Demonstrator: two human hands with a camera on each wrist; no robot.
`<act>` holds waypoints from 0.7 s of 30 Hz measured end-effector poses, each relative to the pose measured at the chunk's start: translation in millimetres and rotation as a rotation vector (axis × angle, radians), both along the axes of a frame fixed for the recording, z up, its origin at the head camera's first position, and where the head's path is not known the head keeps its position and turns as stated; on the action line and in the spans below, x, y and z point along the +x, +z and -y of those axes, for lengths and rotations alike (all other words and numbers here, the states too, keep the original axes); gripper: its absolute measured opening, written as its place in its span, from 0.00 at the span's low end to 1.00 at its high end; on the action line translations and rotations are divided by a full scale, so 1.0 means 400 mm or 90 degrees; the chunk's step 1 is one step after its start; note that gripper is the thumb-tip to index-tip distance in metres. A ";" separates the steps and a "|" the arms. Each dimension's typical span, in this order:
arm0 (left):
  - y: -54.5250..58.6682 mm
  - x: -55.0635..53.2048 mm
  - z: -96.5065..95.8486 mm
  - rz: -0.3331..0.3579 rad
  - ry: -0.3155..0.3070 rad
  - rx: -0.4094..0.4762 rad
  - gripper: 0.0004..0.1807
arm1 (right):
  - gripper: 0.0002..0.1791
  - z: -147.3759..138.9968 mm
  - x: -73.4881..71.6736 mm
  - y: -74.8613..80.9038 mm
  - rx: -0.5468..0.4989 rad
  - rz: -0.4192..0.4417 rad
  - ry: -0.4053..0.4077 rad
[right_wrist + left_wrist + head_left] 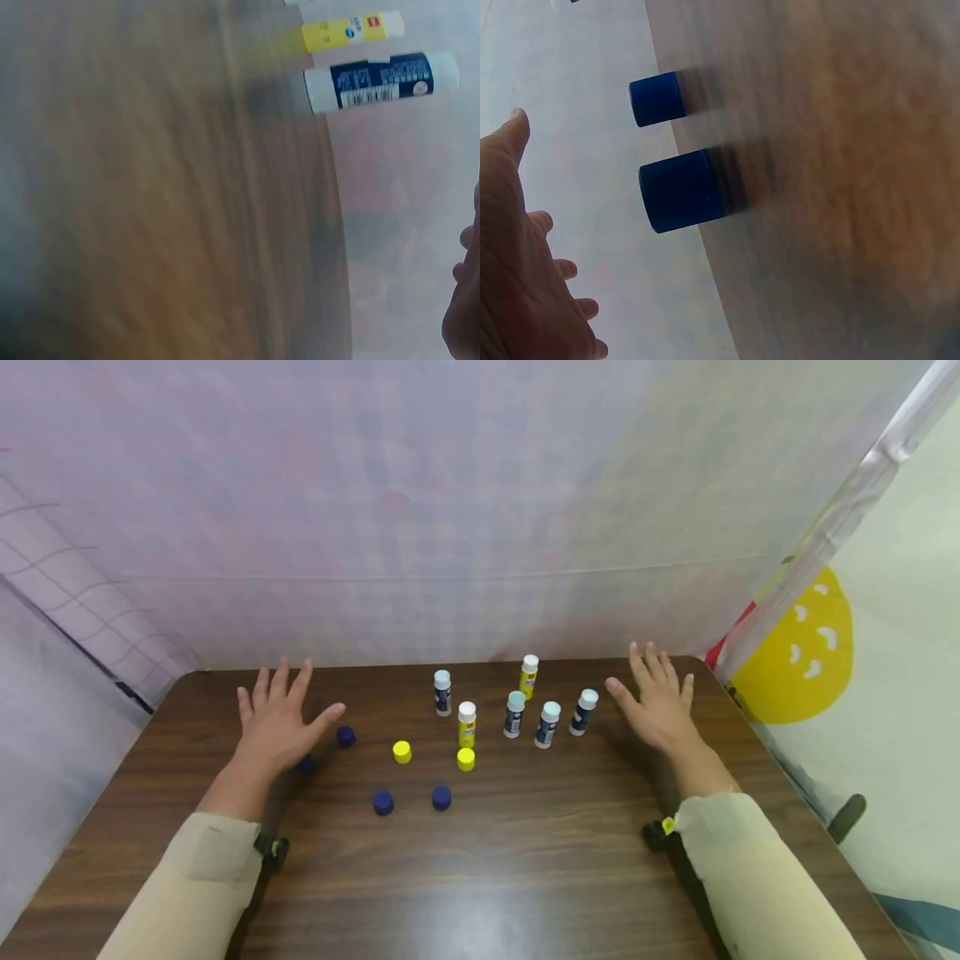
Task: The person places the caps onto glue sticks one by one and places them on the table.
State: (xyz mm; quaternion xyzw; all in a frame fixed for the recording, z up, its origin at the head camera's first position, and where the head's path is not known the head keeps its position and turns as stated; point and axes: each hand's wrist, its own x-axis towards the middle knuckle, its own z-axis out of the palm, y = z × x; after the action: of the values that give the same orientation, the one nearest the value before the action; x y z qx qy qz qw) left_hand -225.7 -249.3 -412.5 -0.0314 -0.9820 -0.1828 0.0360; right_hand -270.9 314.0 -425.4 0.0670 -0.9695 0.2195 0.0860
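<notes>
My left hand [273, 731], fingers spread, hovers at the table's left with nothing in its grasp. One dark blue cap [306, 765] lies partly hidden beneath it; another blue cap [346, 737] sits by the thumb. The left wrist view shows a blue cap [681, 191] close up, apart from the fingers. On the right, my right hand [660, 706] is likewise spread and holds nothing. Nearest to it stands an upright glue stick with a navy label [583, 712]. In the right wrist view, a navy-labelled glue stick [382, 82] and a yellow one [352, 32] stand away from the hand.
Several more glue sticks stand mid-table, including a yellow-labelled one [467, 724] and a navy one [442, 693]. Loose yellow caps [402, 752] and blue caps [382, 802] lie in front. A cloth curtain [450, 527] hangs behind the brown wooden table [480, 877].
</notes>
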 end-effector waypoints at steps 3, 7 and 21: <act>0.002 0.009 -0.001 0.001 -0.004 0.007 0.56 | 0.46 0.012 0.007 -0.004 -0.027 -0.012 0.009; 0.007 0.019 -0.005 0.006 -0.011 0.021 0.55 | 0.45 0.028 0.017 -0.008 -0.072 -0.026 0.027; 0.008 0.042 0.012 0.026 -0.051 0.110 0.51 | 0.42 0.063 0.032 -0.017 -0.272 0.012 0.141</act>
State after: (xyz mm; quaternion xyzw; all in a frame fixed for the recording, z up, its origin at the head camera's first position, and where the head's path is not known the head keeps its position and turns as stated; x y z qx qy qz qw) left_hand -208.8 -253.9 -409.1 -0.0637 -0.9610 -0.2687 0.0112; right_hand -258.0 288.8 -432.0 0.1510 -0.8885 0.4285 0.0643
